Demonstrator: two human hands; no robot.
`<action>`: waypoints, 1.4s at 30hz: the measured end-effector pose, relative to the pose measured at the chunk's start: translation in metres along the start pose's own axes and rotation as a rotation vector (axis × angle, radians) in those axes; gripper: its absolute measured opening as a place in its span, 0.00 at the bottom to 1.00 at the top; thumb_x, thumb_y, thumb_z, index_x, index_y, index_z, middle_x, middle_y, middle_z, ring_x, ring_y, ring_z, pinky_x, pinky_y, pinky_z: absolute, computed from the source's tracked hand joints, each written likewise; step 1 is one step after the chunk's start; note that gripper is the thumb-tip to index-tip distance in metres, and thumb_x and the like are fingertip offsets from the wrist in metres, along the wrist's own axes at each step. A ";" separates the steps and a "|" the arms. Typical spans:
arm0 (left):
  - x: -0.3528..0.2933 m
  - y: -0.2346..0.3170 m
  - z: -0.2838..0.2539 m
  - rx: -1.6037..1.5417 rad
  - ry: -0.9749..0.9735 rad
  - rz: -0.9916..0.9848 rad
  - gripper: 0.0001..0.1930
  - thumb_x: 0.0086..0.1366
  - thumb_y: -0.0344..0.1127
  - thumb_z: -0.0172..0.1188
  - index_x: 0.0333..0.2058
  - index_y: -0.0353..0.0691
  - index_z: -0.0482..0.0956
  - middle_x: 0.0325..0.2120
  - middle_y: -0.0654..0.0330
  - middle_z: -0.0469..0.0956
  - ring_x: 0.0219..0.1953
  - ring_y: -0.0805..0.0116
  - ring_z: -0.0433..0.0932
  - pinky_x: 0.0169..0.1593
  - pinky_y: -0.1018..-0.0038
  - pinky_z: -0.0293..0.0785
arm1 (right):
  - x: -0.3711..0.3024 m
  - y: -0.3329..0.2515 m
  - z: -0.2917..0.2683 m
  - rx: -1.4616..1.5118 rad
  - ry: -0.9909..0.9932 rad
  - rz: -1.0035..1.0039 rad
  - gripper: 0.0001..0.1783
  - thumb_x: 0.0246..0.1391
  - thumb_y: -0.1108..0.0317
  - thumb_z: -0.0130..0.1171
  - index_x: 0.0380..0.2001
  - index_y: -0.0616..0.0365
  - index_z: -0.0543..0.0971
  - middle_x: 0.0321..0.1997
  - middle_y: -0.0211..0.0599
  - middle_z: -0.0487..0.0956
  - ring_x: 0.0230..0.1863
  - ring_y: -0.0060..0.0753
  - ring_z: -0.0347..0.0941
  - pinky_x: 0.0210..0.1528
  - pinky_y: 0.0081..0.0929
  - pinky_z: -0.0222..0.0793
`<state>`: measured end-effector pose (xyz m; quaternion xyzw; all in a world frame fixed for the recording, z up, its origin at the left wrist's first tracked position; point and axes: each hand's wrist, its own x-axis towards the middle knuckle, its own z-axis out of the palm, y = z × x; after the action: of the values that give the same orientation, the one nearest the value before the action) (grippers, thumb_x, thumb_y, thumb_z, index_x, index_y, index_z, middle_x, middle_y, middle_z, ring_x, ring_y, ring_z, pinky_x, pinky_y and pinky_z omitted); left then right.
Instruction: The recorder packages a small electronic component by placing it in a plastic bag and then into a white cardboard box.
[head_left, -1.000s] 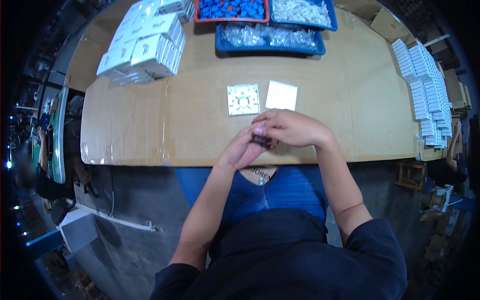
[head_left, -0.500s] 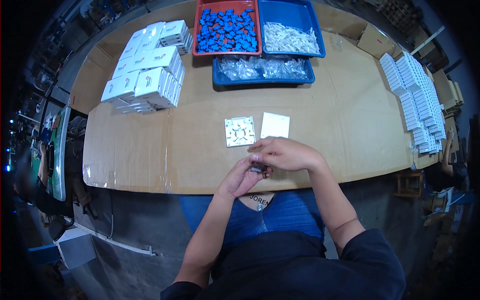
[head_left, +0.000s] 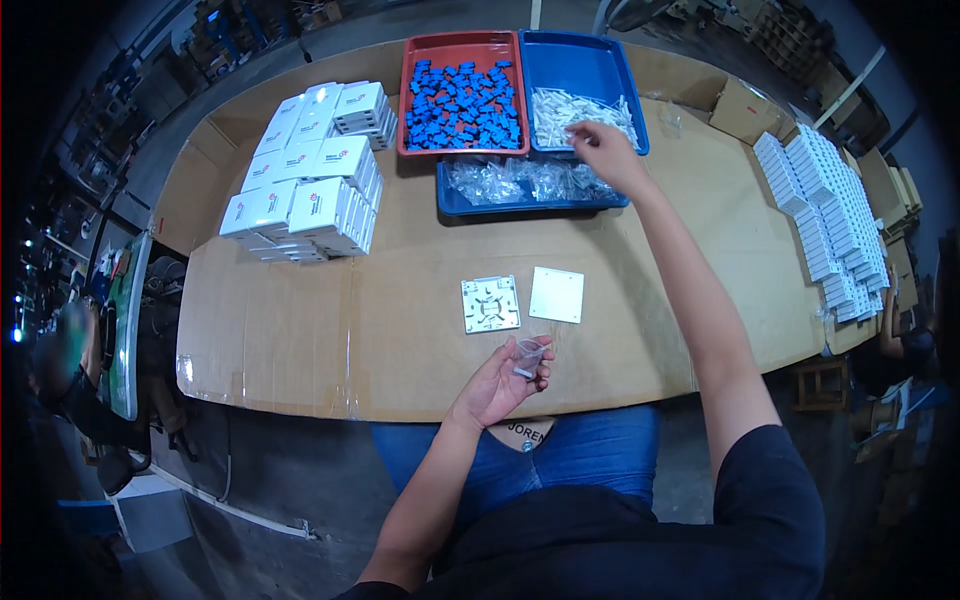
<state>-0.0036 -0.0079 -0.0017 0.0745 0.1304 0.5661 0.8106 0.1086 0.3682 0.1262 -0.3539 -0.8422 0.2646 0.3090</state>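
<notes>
My left hand (head_left: 492, 385) is closed on a small clear plastic bag (head_left: 527, 356), with a small whitish piece low in it. My right hand (head_left: 606, 155) is stretched out to the near edge of a blue tray (head_left: 577, 70) that holds a heap of small white plastic parts (head_left: 577, 110). Its fingers are bent together over the heap; anything between them is too small to make out. Beyond my left hand lie an open white square box base (head_left: 491, 304) with a round inner frame and, beside it, a flat white square cover (head_left: 557, 295).
A red tray (head_left: 463, 47) holds blue clips. Below both trays sits a blue tray (head_left: 535, 207) of clear bags. White boxes (head_left: 310, 170) are stacked at left, white square pieces (head_left: 825, 215) at right. Cardboard walls edge the table (head_left: 290, 340). Other people work at both sides.
My right hand has left my left hand and reached forward and right to the tray of white parts. The clear bag now shows in my left hand. The view has shifted slightly.
</notes>
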 end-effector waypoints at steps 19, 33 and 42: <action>0.006 -0.003 0.003 -0.059 0.006 -0.030 0.30 0.81 0.53 0.46 0.68 0.34 0.67 0.54 0.55 0.79 0.48 0.63 0.78 0.56 0.63 0.76 | 0.126 0.063 0.028 -0.625 0.271 -0.045 0.12 0.63 0.61 0.60 0.46 0.46 0.87 0.46 0.43 0.84 0.51 0.51 0.82 0.49 0.50 0.78; 0.008 -0.001 0.003 0.002 0.063 0.007 0.29 0.82 0.52 0.43 0.67 0.34 0.67 0.50 0.55 0.79 0.44 0.63 0.78 0.52 0.65 0.76 | -0.222 -0.070 0.042 0.726 0.054 0.464 0.09 0.65 0.73 0.65 0.46 0.64 0.84 0.41 0.35 0.87 0.34 0.17 0.76 0.36 0.19 0.73; 0.007 -0.002 0.002 0.111 0.064 0.013 0.26 0.82 0.52 0.42 0.62 0.36 0.72 0.50 0.56 0.78 0.44 0.65 0.77 0.52 0.66 0.75 | -0.259 -0.094 0.046 0.792 -0.185 0.408 0.08 0.64 0.74 0.66 0.45 0.63 0.83 0.42 0.34 0.86 0.40 0.19 0.80 0.42 0.19 0.75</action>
<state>0.0014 -0.0017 -0.0014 0.1021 0.1872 0.5654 0.7968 0.1797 0.1034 0.0714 -0.3420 -0.6133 0.6523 0.2854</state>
